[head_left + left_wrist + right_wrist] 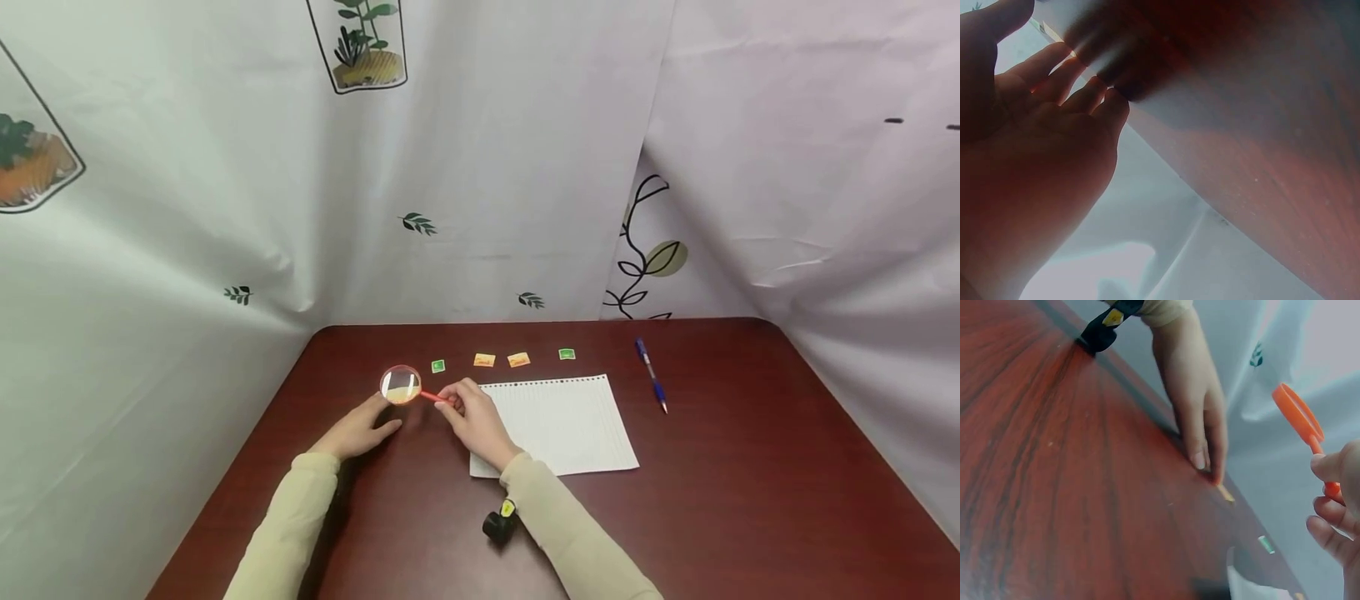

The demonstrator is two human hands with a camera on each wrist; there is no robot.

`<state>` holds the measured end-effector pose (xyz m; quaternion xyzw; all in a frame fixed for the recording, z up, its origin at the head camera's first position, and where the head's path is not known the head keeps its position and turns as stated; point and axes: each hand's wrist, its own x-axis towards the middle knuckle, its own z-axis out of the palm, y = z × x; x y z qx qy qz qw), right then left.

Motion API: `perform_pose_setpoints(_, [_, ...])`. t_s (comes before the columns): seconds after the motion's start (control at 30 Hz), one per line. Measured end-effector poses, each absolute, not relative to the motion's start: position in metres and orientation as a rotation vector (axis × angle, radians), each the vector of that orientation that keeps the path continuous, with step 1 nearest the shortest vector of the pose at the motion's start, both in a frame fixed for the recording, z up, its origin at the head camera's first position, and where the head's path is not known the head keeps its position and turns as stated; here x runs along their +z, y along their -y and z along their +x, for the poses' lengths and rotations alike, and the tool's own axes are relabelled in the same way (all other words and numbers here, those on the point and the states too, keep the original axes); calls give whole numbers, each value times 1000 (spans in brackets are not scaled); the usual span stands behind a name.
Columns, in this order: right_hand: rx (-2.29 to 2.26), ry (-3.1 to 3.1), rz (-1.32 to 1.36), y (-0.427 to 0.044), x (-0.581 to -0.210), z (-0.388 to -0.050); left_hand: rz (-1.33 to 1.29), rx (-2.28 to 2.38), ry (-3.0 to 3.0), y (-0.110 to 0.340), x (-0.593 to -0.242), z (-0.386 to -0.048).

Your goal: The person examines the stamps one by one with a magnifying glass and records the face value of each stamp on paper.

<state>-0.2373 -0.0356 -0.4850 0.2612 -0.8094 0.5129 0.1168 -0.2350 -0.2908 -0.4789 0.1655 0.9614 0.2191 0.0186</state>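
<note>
My right hand (476, 421) pinches the thin handle of a red-orange magnifying glass (401, 385). In the right wrist view the magnifying glass (1290, 414) appears nearly edge-on, raised above the table. Beneath its lens, in the head view, something yellowish shows. My left hand (362, 429) rests on the table at the left, its fingers extended and their tips partly behind the lens. Seen from the right wrist, the left hand (1192, 394) has its fingertips down at a small yellow-orange stamp-like piece (1227, 495). The left wrist view shows the left palm (1041, 144) in shadow.
Green stamp-like pieces (438, 366) and orange ones (484, 360) lie in a row along the back. A lined paper sheet (558, 425) sits partly under the right forearm. A blue pen (651, 375) is to its right. White printed curtains (487, 167) surround the dark table (750, 467).
</note>
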Motion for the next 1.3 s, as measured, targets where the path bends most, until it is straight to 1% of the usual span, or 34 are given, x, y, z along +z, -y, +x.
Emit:
perform_pose_setpoints(0.33, [1574,2321,750,27,-462,-231,433,661,-2953,291,-476,-232])
perform_pose_setpoints(0.6, [1561,2339,756,7,-457,-230,444,662,-2945,292,-476,-229])
perform_pose_setpoints(0.9, [1444,2305,651,-44,-455,-246,419,651,-2935,292,-477,-232])
perform_pose_setpoints(1.3, [1330,2306,475,-133,-447,-253,434,637,-2937,294,-478,-233])
